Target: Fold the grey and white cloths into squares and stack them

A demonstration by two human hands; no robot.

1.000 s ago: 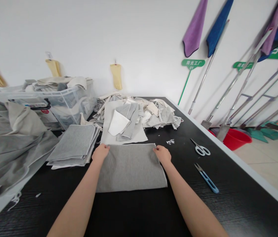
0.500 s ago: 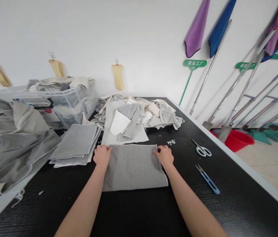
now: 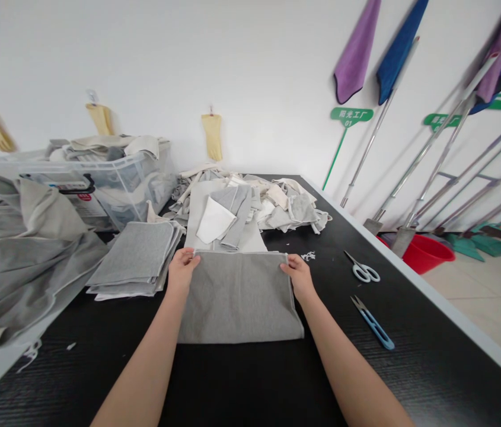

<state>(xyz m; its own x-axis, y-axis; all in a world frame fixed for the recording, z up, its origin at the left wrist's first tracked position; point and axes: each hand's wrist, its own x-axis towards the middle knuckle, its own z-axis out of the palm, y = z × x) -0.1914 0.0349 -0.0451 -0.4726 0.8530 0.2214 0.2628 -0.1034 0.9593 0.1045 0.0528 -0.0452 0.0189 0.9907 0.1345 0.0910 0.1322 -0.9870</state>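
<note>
A grey cloth is stretched between my hands, its near edge on the black table. My left hand pinches its far left corner, and my right hand pinches the far right corner. The far edge looks slightly raised off the table. Just left of my left hand lies a stack of folded grey cloths. Beyond the cloth, a flat pale cloth carries a folded grey piece and a small white cloth piece.
White-handled scissors and blue thread snips lie to the right. A heap of cloth scraps is at the back. At left stand a clear plastic bin full of cloth and a large grey cloth pile. A red bucket is beyond the table.
Both hands have lifted the cloth's far edge slightly and moved it up in view, so it now covers the lower edge of the pale cloth behind.
</note>
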